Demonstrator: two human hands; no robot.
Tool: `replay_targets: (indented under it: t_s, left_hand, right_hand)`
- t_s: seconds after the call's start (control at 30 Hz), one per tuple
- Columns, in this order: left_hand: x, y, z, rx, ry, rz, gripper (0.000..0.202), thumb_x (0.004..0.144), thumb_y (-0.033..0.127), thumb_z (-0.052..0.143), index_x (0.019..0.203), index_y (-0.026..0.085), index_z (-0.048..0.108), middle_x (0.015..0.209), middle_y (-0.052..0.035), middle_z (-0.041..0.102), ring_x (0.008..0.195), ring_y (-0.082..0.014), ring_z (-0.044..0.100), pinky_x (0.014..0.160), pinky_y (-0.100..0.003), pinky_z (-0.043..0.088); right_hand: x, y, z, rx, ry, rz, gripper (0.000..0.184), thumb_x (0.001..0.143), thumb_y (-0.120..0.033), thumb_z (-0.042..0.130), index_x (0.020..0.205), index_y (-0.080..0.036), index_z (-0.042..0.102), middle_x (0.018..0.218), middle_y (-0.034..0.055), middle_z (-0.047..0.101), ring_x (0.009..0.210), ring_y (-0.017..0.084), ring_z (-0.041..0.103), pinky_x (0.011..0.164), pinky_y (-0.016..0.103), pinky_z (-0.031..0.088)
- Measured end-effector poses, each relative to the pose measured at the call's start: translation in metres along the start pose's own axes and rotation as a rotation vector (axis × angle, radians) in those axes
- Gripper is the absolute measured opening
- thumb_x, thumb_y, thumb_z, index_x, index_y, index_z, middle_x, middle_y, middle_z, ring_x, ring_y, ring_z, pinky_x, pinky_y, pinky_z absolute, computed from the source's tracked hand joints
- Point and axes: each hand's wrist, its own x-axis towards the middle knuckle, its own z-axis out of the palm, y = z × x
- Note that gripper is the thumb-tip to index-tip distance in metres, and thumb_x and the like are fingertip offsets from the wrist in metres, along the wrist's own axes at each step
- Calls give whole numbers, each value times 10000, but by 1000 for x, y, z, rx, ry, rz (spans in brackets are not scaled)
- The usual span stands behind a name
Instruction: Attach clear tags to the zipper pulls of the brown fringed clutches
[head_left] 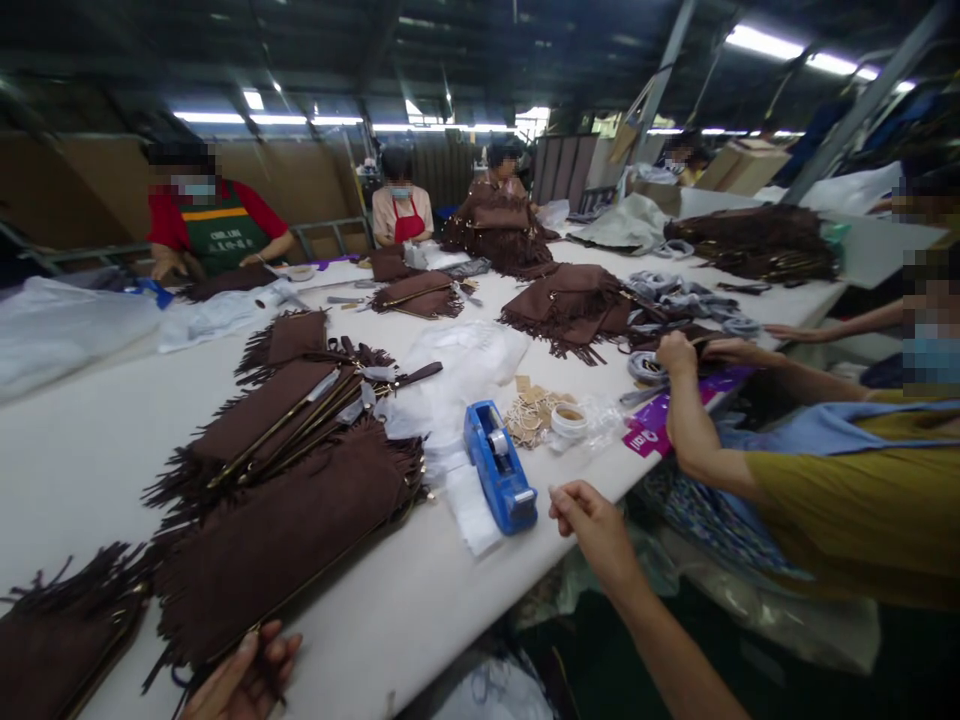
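Note:
At the near left edge, my left hand (244, 672) is closed on a dark strap at the zipper end of a brown fringed bag (285, 530). The bag lies flat on the white table, its gold zipper along the near side. My right hand (592, 525) is raised by the table edge, thumb and finger pinched on a small pale piece that looks like clear tape. Just left of it stands a blue tape dispenser (499, 470) with a roll inside. More brown fringed bags (277, 405) are stacked behind the first one, and another (64, 640) lies at far left.
White plastic bags (457, 365) lie behind the dispenser. Stringed tags (529, 415) and a tape roll (568, 418) sit to its right. A co-worker's arm (690, 420) reaches in at right over a purple strip (652, 420). Other people work across the table.

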Motion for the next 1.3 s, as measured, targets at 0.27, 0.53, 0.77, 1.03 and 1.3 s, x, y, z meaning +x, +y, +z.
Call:
replay_targets:
  t_s: [0.27, 0.53, 0.77, 1.03, 1.3]
  left_hand:
    - [-22, 2, 7, 19, -70, 114, 231, 769, 201, 658, 992, 139, 665, 754, -52, 684, 785, -195, 677, 662, -267, 591]
    - [-22, 4, 3, 73, -16, 93, 290, 764, 273, 655, 1024, 144, 652, 878, -97, 721, 890, -238, 676, 705, -280, 581]
    - [-47, 2, -18, 542, 270, 278, 366, 776, 440, 591, 1073, 231, 631, 1109, -71, 678, 1076, -299, 597, 970, -463, 439]
    - [-82, -24, 59, 779, -130, 787, 289, 807, 370, 572, 1056, 253, 658, 1171, -66, 640, 1124, -283, 552, 1031, -408, 387]
    - [-48, -56, 181, 1038, -718, 1035, 587, 812, 55, 392, 1374, 222, 408, 1403, -91, 487, 1280, -226, 435, 1094, -444, 347]
  right_hand:
    - [-25, -10, 22, -323, -18, -130, 282, 901, -445, 493, 806, -199, 590, 613, -17, 582, 568, 135, 551, 562, 236, 418]
    - [-39, 57, 75, -1156, -206, -724, 517, 845, -18, 451, 1337, -173, 459, 1318, 150, 546, 1079, 250, 600, 864, 336, 499]
    - [-19, 58, 80, -1164, -107, -720, 180, 961, -202, 435, 932, -186, 612, 925, 58, 680, 774, 164, 648, 672, 248, 451]
    - [-15, 49, 84, -1273, -236, -631, 229, 967, -256, 418, 828, -189, 587, 819, 41, 651, 648, 145, 609, 533, 243, 344]
    - [-24, 43, 69, -996, -340, -503, 324, 982, -273, 300, 948, -195, 612, 915, 64, 676, 815, 190, 639, 698, 268, 428]
